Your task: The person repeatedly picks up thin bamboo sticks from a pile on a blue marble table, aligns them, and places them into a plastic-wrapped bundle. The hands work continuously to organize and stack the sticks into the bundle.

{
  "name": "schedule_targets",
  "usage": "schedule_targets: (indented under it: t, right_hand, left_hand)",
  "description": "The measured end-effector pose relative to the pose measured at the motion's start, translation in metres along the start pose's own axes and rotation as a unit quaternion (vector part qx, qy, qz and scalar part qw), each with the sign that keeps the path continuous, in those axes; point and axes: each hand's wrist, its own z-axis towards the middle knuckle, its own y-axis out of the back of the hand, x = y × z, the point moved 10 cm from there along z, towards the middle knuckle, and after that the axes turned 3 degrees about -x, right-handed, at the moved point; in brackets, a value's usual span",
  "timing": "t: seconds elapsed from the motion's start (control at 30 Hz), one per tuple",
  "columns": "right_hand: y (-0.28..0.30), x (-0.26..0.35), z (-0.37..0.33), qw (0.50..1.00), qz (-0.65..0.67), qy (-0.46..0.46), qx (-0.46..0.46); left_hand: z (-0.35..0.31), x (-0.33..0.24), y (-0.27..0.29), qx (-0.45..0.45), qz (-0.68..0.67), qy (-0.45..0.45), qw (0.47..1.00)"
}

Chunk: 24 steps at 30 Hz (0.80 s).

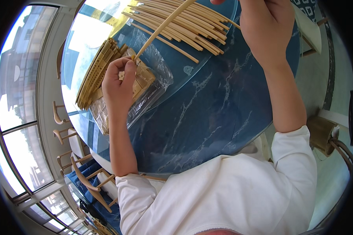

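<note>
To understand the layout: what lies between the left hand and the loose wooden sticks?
In the head view, clear plastic wrap lies between the left hand and the loose wooden sticks, with the held stick crossing over it.

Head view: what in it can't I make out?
All in the head view:
Right hand: fingertips and any grip, mostly cut off by the top edge.
Held stick: upper end, cut off by the top edge; lower tip, hidden by the left hand.
Package: part hidden behind the left hand.
Pile: exact count, sticks overlap.
</note>
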Motion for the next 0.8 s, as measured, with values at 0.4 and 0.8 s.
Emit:
schedule_targets:
  t: [0.4,0.8]
  right_hand:
    - [-0.002,-0.005,0.0,1.0,0.005,-0.013,0.003]
    - [-0.003,-0.006,-0.002,1.0,0.001,-0.028,0.002]
  left_hand:
    - [0.001,0.01,0.002,0.001,-0.023,0.023,0.999]
    - [0.001,0.005,0.002,-0.02,-0.029,0.028,0.999]
